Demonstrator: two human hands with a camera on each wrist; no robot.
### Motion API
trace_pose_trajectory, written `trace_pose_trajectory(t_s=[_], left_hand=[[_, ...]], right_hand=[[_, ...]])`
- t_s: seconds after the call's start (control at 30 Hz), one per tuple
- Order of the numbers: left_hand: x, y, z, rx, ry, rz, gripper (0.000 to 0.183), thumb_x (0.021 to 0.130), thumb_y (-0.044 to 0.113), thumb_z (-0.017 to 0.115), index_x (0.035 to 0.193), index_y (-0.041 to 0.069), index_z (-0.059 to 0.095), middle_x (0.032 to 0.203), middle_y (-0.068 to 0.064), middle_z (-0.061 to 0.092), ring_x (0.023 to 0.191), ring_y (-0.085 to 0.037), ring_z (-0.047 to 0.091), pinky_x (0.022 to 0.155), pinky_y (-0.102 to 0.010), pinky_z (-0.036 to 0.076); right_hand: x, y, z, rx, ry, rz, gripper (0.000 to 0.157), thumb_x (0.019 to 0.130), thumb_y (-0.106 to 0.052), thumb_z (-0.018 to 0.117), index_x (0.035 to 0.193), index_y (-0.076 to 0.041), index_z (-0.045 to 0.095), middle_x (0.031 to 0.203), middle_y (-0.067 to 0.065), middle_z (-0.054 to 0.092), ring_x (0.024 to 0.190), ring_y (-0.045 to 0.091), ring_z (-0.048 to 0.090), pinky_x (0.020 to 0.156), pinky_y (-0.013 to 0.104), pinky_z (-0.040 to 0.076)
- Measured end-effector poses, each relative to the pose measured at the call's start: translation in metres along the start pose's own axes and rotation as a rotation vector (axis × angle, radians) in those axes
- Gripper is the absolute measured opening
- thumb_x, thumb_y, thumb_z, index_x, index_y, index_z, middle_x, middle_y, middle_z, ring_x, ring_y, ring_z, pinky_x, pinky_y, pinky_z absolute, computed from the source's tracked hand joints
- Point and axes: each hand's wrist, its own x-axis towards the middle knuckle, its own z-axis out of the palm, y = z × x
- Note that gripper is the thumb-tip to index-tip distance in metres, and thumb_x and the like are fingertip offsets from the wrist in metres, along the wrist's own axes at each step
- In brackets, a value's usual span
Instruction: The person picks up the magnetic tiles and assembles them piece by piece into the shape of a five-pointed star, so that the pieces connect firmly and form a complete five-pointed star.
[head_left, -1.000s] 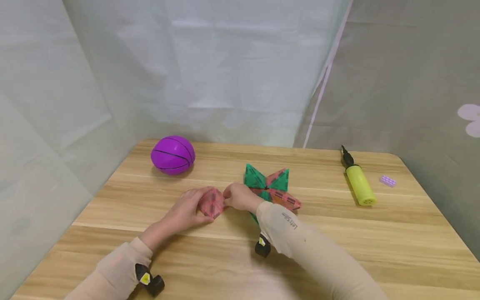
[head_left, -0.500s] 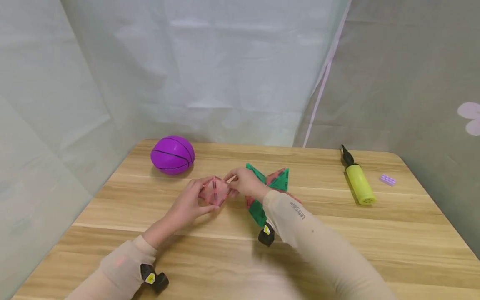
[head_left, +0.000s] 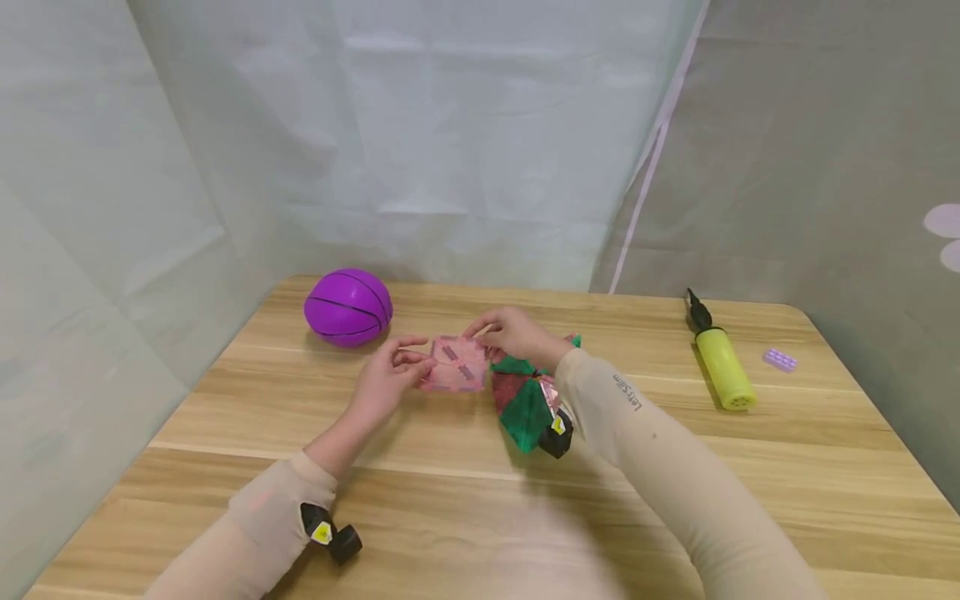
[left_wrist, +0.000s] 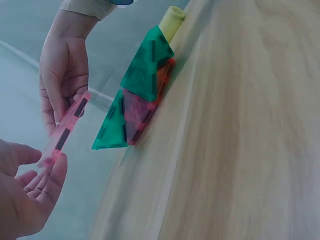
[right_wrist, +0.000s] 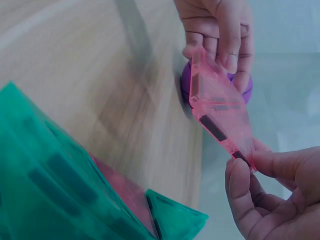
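Two joined pink translucent magnetic tiles (head_left: 459, 367) are held up over the table between both hands. They are hinged along a shared edge and slightly bent, as the right wrist view shows. My left hand (head_left: 384, 382) pinches their left end between thumb and fingers. At the opposite end my right hand (head_left: 517, 335) pinches a corner, thumb on one face in the right wrist view. Just right of the tiles stands a pointed, star-like build of green and red magnetic tiles (head_left: 525, 412), partly hidden behind my right wrist and sleeve.
A purple ball (head_left: 348, 307) with black lines rests at the back left of the wooden table (head_left: 420, 517). On the right lie a yellow hand pump (head_left: 725, 367) with a black nozzle and a small lilac toy brick (head_left: 780, 360). Pale sheets hang behind.
Both hands have raised the pink tiles off the table, shifting them away and a little to the right. Tiles that looked folded together now show a broad, flatter face. The green-and-red build stays put.
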Motion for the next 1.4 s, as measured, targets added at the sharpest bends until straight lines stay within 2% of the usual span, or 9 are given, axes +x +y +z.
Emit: trace_pose_trajectory(t_s=[0.1,0.23,0.43,0.57,0.7,0.83,1.03,1.23,1.4], left_hand=[[0.004,0.001,0.003,-0.040,-0.010,-0.016,0.037,0.092,0.000,0.060,0.126,-0.010,0.051,0.089,-0.013,0.069,0.065,-0.001,0.062,0.064,-0.019,0.056],[0.005,-0.002,0.005,-0.081,-0.046,-0.071,0.035,0.093,0.000,0.058,0.125,-0.013,0.052,0.083,-0.001,0.069,0.066,-0.002,0.063,0.066,-0.020,0.056],[0.005,-0.012,0.010,-0.202,-0.106,-0.125,0.034,0.093,-0.005,0.055,0.124,-0.018,0.047,0.082,0.001,0.066,0.067,-0.006,0.065,0.069,-0.024,0.059],[0.004,-0.020,0.017,-0.288,-0.138,-0.160,0.028,0.091,-0.009,0.054,0.117,-0.018,0.047,0.082,0.001,0.064,0.069,-0.009,0.066,0.071,-0.026,0.059],[0.001,-0.027,0.025,-0.343,-0.159,-0.185,0.021,0.090,-0.012,0.053,0.110,-0.013,0.046,0.081,0.000,0.062,0.073,-0.010,0.065,0.074,-0.027,0.059],[-0.002,-0.032,0.031,-0.393,-0.160,-0.191,0.020,0.088,-0.015,0.053,0.106,-0.008,0.047,0.084,-0.001,0.061,0.075,-0.011,0.066,0.076,-0.028,0.059],[-0.007,-0.036,0.039,-0.427,-0.163,-0.206,0.019,0.087,-0.016,0.054,0.102,-0.004,0.048,0.085,-0.002,0.062,0.077,-0.013,0.068,0.077,-0.029,0.059],[-0.010,-0.036,0.044,-0.456,-0.163,-0.186,0.019,0.087,-0.016,0.054,0.100,-0.003,0.049,0.085,0.000,0.064,0.079,-0.012,0.068,0.078,-0.029,0.059],[-0.012,-0.035,0.050,-0.472,-0.154,-0.209,0.021,0.086,-0.017,0.054,0.097,0.000,0.048,0.084,0.000,0.066,0.077,-0.012,0.069,0.078,-0.028,0.059]], right_hand=[[0.003,0.001,-0.004,-0.002,-0.014,0.000,0.024,0.097,-0.003,0.050,0.115,-0.001,0.067,0.075,0.004,0.062,0.058,0.008,0.055,0.075,0.042,0.057],[0.006,0.002,-0.008,-0.063,-0.043,-0.026,0.023,0.096,-0.003,0.052,0.113,-0.001,0.068,0.083,0.008,0.066,0.057,0.008,0.055,0.070,0.035,0.057],[0.011,0.003,-0.012,-0.111,-0.105,-0.045,0.023,0.095,-0.002,0.052,0.111,-0.002,0.069,0.091,0.012,0.069,0.058,0.008,0.055,0.064,0.027,0.054],[0.014,0.003,-0.013,-0.130,-0.138,-0.038,0.024,0.095,0.000,0.052,0.111,-0.001,0.070,0.080,0.007,0.066,0.056,0.007,0.053,0.060,0.023,0.049],[0.019,0.003,-0.013,-0.214,-0.181,-0.071,0.025,0.093,0.002,0.051,0.109,0.000,0.070,0.066,0.001,0.060,0.053,0.005,0.049,0.054,0.018,0.042],[0.023,0.003,-0.011,-0.292,-0.204,-0.100,0.025,0.092,0.002,0.052,0.107,-0.002,0.072,0.064,-0.002,0.056,0.055,0.006,0.047,0.052,0.016,0.038],[0.027,0.004,-0.005,-0.362,-0.217,-0.084,0.026,0.091,0.002,0.052,0.102,-0.006,0.074,0.075,0.002,0.064,0.057,0.006,0.045,0.054,0.016,0.039],[0.025,0.002,-0.001,-0.419,-0.242,-0.114,0.022,0.093,0.002,0.053,0.099,-0.003,0.073,0.100,0.011,0.073,0.067,0.008,0.053,0.062,0.016,0.044],[0.024,0.002,0.001,-0.508,-0.265,-0.125,0.019,0.092,-0.001,0.056,0.098,-0.006,0.073,0.101,0.009,0.073,0.072,0.007,0.054,0.065,0.016,0.045]])
